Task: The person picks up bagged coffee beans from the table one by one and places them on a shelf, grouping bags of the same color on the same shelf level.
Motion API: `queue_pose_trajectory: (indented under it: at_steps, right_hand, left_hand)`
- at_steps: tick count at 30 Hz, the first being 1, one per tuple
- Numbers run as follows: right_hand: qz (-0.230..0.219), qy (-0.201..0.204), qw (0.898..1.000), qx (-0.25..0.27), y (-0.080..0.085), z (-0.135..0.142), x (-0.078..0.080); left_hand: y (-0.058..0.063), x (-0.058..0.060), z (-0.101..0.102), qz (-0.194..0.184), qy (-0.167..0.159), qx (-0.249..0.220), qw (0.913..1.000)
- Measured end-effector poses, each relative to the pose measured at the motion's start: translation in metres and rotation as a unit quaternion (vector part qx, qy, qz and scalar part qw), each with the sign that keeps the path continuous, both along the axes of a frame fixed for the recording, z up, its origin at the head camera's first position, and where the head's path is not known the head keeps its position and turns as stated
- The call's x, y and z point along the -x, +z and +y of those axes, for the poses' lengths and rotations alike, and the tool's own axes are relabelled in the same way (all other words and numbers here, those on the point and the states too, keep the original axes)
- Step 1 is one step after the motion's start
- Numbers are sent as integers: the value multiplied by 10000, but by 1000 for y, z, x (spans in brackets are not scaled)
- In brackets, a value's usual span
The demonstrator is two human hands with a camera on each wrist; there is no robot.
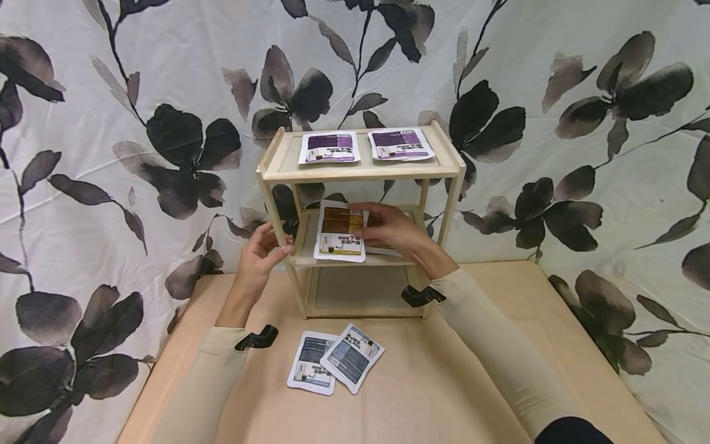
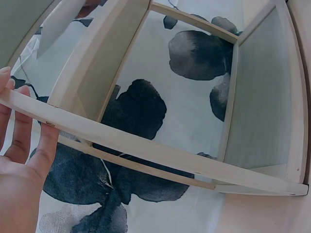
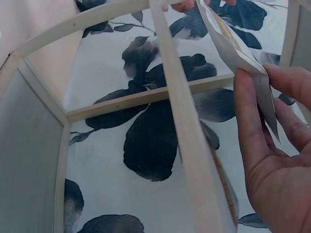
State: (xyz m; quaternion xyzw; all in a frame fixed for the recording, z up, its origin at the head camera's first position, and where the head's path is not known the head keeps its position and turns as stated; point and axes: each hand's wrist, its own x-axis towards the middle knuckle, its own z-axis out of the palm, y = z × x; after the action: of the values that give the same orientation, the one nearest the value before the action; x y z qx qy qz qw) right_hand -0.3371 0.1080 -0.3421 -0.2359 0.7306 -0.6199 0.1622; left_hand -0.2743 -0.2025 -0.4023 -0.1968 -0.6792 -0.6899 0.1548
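My right hand (image 1: 395, 229) pinches a white pouch with a brown and yellow label (image 1: 339, 233) by its right edge, at the middle level of a small wooden shelf rack (image 1: 360, 174). In the right wrist view, the thumb and fingers hold the pouch (image 3: 238, 51) edge-on, tilted. Behind the hand, part of another pouch (image 1: 384, 250) shows on the middle shelf. My left hand (image 1: 259, 254) holds the rack's left front post, its fingers around the post (image 2: 121, 138) in the left wrist view.
Two purple-labelled pouches (image 1: 330, 148) lie side by side on the top shelf. On the table (image 1: 421, 394) in front of the rack, two blue-grey-labelled pouches (image 1: 352, 357) overlap. A flower-patterned cloth (image 1: 183, 80) hangs close behind the rack.
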Motion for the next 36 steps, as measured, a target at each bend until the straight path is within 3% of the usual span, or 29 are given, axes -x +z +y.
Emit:
queue_pose_trajectory:
  at_steps: [15, 26, 31, 36]
  right_hand:
    - [-196, 133, 9996, -169, 3, -11, 22]
    - [-340, 239, 9984, -374, 4, -12, 26]
    - [94, 71, 9959, -899, 4, -9, 27]
    - [763, -193, 9835, -1630, 8, -5, 24]
  left_hand:
    - [-1, 0, -1, -4, 44, 20, 10000]
    - [1, -1, 0, -2, 43, 70, 10000]
    - [1, -1, 0, -12, 31, 53, 10000]
    - [1, -2, 0, -11, 24, 19, 10000]
